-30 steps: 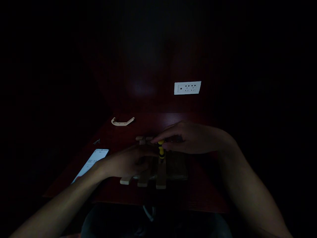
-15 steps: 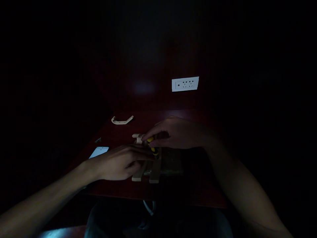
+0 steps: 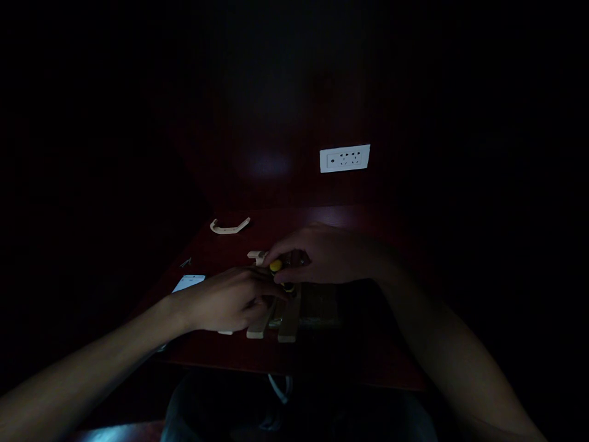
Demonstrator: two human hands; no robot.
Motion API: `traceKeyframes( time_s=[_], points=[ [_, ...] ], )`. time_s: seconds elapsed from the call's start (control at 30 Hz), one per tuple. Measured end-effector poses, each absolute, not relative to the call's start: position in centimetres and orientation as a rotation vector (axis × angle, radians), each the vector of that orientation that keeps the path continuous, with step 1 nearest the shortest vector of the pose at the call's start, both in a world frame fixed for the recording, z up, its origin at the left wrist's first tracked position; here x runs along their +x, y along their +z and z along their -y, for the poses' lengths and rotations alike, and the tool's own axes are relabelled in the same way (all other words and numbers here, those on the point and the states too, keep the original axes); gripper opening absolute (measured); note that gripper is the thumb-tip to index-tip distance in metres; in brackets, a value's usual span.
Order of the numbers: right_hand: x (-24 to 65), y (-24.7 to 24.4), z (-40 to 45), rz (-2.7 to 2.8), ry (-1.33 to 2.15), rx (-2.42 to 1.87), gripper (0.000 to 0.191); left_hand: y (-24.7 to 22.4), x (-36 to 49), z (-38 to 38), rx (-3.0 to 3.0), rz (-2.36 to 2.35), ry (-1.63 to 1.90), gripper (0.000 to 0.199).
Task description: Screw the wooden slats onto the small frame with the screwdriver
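Observation:
My right hand is closed around a short yellow-and-black screwdriver, thumb and fingers at its handle top. The screwdriver stands roughly upright over a light wooden slat. My left hand lies across the wooden frame that the slat seems to belong to, with its fingers reaching to the screwdriver's lower end and the thumb bent below. Whatever is at the screwdriver's tip is hidden by the left fingers and the dark. A dim, shiny packet lies beneath and right of the slat.
On the dark red table a curved wooden piece lies at the back left. Several small screws and a white phone are left of my hands. A white socket plate is on the wall. A pale cable hangs below the table edge.
The screwdriver handle has shifted slightly left and down, with the right fingers turned a little around it. The left hand stays on the wood. The whole view has shifted slightly.

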State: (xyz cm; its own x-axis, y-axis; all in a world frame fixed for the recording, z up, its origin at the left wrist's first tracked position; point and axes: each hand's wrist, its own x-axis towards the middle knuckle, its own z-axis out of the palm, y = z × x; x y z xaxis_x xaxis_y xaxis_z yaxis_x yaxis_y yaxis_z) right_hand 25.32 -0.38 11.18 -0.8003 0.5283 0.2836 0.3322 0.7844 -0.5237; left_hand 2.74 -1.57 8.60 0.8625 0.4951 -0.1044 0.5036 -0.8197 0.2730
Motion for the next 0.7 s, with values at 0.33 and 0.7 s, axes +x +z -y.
traceKeyframes(
  time_s=[0.33, 0.7],
  points=[
    [24.9, 10.4, 0.4, 2.477, 0.620, -0.770, 0.026, 8.1, 2.4, 1.3, 2.761, -0.840, -0.076, 0.031],
    [26.9, 11.4, 3.2, 2.153, 0.547, -1.095, 0.020, 6.7, 1.6, -0.5, 2.692, -0.466, 0.190, 0.049]
  ],
)
